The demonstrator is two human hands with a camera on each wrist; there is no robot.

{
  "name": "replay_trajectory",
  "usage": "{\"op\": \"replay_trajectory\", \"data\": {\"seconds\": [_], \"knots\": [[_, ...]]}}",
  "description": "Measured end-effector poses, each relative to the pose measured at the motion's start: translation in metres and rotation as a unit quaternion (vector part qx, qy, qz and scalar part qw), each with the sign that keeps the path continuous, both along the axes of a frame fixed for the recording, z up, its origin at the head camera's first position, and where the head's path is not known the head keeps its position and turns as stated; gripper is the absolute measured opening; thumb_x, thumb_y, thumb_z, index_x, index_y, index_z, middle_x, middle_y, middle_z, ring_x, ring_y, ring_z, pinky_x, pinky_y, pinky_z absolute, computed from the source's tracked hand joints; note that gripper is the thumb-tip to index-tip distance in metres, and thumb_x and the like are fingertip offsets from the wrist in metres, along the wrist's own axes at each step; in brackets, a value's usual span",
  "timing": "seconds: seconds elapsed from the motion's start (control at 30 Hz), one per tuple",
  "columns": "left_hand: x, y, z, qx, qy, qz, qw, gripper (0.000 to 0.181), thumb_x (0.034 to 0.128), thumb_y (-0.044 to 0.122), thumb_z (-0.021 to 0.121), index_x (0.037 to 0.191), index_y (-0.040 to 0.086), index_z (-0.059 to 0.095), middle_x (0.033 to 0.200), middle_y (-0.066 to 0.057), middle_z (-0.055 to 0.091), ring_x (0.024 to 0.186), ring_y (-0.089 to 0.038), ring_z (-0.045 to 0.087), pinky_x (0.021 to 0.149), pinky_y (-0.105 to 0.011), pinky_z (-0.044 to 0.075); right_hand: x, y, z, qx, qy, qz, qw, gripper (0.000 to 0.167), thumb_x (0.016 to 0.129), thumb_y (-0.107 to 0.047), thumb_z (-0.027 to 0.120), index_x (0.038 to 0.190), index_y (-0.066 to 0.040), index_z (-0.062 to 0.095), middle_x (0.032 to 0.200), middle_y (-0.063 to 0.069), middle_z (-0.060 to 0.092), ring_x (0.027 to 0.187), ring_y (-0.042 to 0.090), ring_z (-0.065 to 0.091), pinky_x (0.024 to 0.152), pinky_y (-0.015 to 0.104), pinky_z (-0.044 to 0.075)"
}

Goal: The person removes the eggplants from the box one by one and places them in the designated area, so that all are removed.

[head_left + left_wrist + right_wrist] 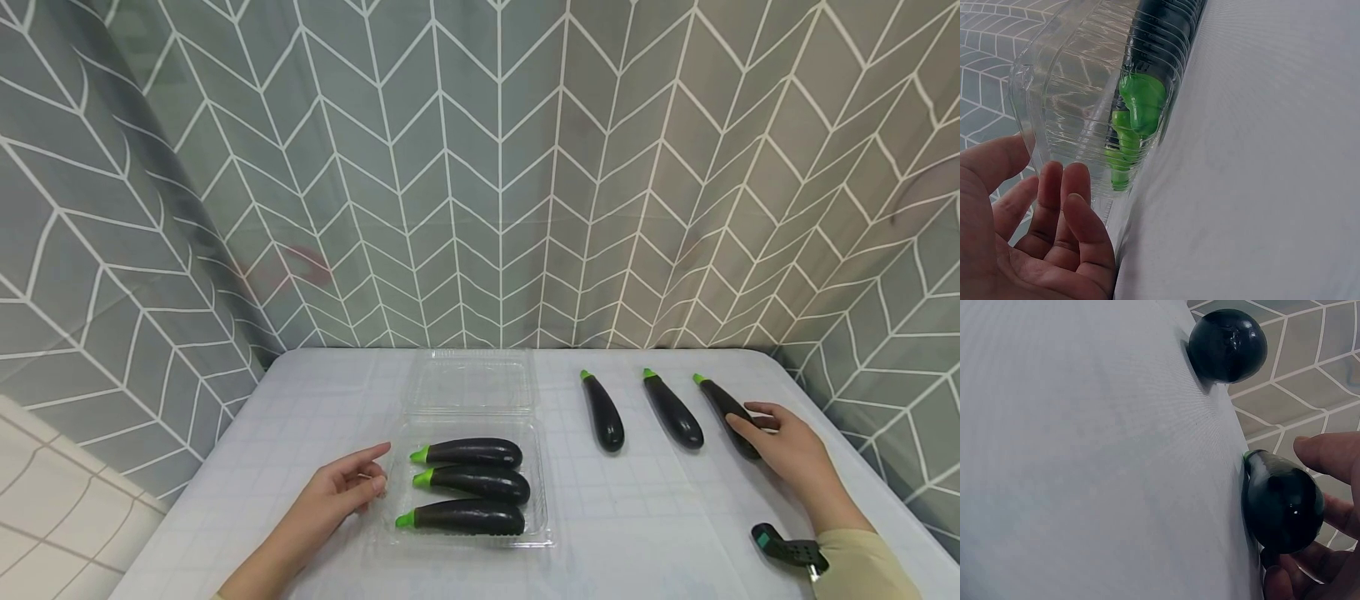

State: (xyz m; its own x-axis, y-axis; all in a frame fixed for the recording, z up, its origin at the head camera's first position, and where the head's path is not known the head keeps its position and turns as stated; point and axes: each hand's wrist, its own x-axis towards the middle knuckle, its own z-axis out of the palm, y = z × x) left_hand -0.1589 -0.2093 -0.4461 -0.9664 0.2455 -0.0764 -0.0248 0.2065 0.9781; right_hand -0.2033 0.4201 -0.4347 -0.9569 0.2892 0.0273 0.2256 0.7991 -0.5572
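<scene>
Around the thick end of the rightmost dark eggplant [722,403] my right hand [787,446] spreads its thumb and fingers. In the right wrist view that eggplant [1285,506] lies on the table between them; the thumb stands a little off it, and the lower fingers are beside it, partly hidden. My left hand [335,496] is at the left side of a clear plastic clamshell box [543,500], fingers loosely bent and holding nothing. Whether its fingertips touch the box wall [1079,119] I cannot tell. Three green-stemmed eggplants [480,484] lie side by side in the box.
The box's lid [472,379] lies folded back, away from me. Two more eggplants [604,414] [675,412] lie between the box and my right hand. A white cloth [630,517] covers the table, with a patterned grey curtain [495,167] behind. A black wrist device [787,550] sits at my right sleeve.
</scene>
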Motion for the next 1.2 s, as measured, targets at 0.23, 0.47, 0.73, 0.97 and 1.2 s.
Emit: {"op": "replay_trajectory", "data": {"seconds": [0.23, 0.47, 0.73, 0.97, 1.2], "knots": [[0.001, 0.000, 0.000, 0.001, -0.003, 0.002, 1.0000, 0.056, 0.0953, 0.020, 0.068, 0.145, 0.005, 0.048, 0.113, -0.021, 0.057, 0.088, -0.021, 0.061, 0.072, -0.031, 0.053, 0.002, -0.001, 0.001, 0.001, 0.007, 0.007, 1.0000, 0.082, 0.095, -0.060, 0.051, 0.140, 0.008, 0.042, 0.129, 0.039, 0.047, 0.113, 0.055, 0.046, 0.087, 0.063, 0.039], [0.001, 0.000, 0.000, 0.005, -0.002, -0.001, 1.0000, 0.056, 0.0953, 0.021, 0.068, 0.145, 0.005, 0.048, 0.113, -0.021, 0.057, 0.088, -0.020, 0.061, 0.072, -0.031, 0.052, 0.004, -0.002, 0.004, 0.003, 0.009, 0.015, 0.9998, 0.082, 0.096, -0.060, 0.051, 0.140, 0.009, 0.041, 0.130, 0.040, 0.046, 0.113, 0.055, 0.047, 0.086, 0.062, 0.040], [0.000, 0.001, 0.000, 0.001, -0.001, 0.005, 1.0000, 0.055, 0.0954, 0.019, 0.068, 0.145, 0.004, 0.049, 0.112, -0.021, 0.058, 0.087, -0.019, 0.061, 0.071, -0.031, 0.052, 0.004, -0.004, 0.013, 0.020, 0.021, 0.035, 0.9990, 0.080, 0.097, -0.058, 0.051, 0.140, 0.008, 0.042, 0.130, 0.040, 0.046, 0.115, 0.055, 0.048, 0.086, 0.062, 0.040], [-0.001, 0.001, -0.002, 0.001, -0.004, 0.010, 0.9999, 0.055, 0.0945, 0.020, 0.069, 0.144, 0.005, 0.050, 0.111, -0.020, 0.059, 0.086, -0.019, 0.061, 0.070, -0.030, 0.052, 0.006, -0.009, 0.023, 0.008, 0.038, 0.034, 0.9987, 0.078, 0.097, -0.056, 0.053, 0.142, 0.007, 0.041, 0.133, 0.037, 0.047, 0.116, 0.053, 0.047, 0.084, 0.062, 0.041], [-0.001, 0.000, -0.003, 0.005, 0.008, 0.003, 1.0000, 0.055, 0.0953, 0.019, 0.068, 0.144, 0.003, 0.049, 0.110, -0.020, 0.059, 0.084, -0.019, 0.061, 0.069, -0.030, 0.052, 0.009, -0.024, 0.037, 0.006, 0.055, 0.042, 0.9976, 0.077, 0.097, -0.056, 0.053, 0.142, 0.005, 0.042, 0.134, 0.036, 0.047, 0.117, 0.053, 0.045, 0.084, 0.062, 0.041]]}}
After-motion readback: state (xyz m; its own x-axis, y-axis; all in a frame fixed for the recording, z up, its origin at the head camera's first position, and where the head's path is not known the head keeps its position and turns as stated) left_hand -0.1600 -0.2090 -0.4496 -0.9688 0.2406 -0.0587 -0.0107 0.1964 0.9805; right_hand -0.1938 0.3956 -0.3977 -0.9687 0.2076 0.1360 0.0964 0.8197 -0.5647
